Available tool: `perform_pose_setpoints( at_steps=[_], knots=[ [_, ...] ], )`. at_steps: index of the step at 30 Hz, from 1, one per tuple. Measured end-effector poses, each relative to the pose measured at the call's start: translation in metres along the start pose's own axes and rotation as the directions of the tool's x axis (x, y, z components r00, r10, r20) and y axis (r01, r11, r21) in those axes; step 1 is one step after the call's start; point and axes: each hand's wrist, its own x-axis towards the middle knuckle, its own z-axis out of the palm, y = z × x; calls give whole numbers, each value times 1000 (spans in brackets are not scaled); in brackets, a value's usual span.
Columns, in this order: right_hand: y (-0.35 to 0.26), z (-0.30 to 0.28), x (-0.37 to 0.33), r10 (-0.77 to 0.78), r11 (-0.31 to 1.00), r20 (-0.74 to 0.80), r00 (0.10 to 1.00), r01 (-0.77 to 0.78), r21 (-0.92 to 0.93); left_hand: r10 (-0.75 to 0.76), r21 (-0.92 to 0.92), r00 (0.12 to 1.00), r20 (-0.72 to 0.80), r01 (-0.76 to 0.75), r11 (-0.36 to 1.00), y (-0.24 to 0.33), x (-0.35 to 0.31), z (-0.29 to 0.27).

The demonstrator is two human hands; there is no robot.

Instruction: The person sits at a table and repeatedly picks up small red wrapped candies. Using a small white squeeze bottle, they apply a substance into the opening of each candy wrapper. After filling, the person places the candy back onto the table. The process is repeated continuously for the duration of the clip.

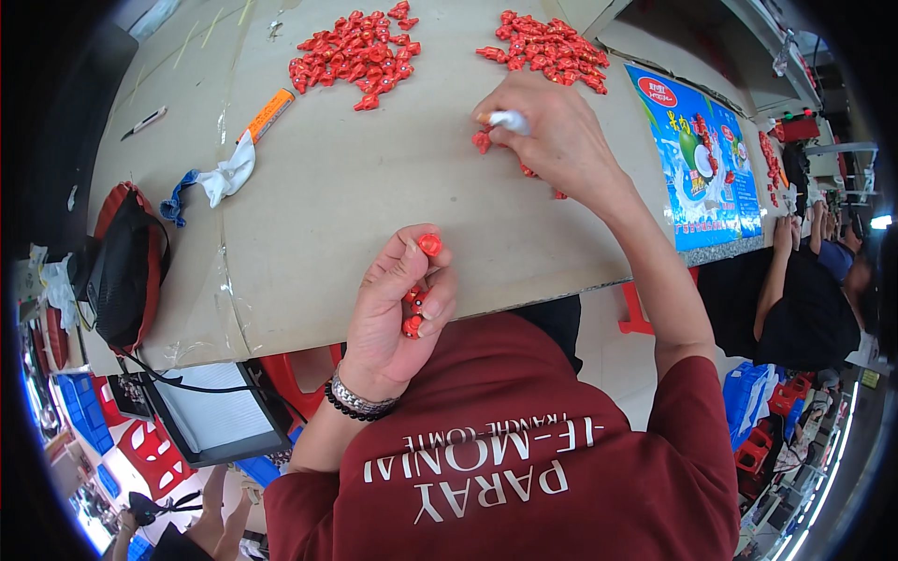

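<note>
Near the table's front edge, my left hand [398,299] is curled around several small red pieces. One red piece [430,245] is pinched upright between thumb and forefinger, and other red pieces [412,325] sit under the lower fingers. Farther off to the right, my right hand [552,136] is closed on a small white thing with an orange end [510,120], blurred and partly covered by the fingers. Just beneath that hand lie a few red pieces [482,141], some partly hidden by it.
Two piles of red pieces [351,56] [552,47] lie at the back. Leftward are an orange tube [266,115], a white cloth [227,175], a pen [144,123] and a black-and-red pouch [131,266]. A blue printed sheet [697,159] lies right. Another person's arm [778,266] shows far right.
</note>
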Motion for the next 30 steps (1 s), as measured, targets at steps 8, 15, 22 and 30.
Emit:
perform_pose_setpoints(
  at_steps=[8,15,22,30],
  knots=[
    [-12,11,7,-120,917,249,961,203,-343,7,-21,1000,-14,-8,1000,2,-3,-1],
    [-24,9,-13,-51,998,-41,998,50,-23,56,44,995,-78,-53,998,4,-3,3],
    [-73,4,-40,452,460,157,878,-380,803,189,267,976,-110,-154,951,2,-2,7],
    [-81,12,-56,447,355,169,878,-348,868,342,455,938,-54,-282,845,-2,-3,7]
  ],
)
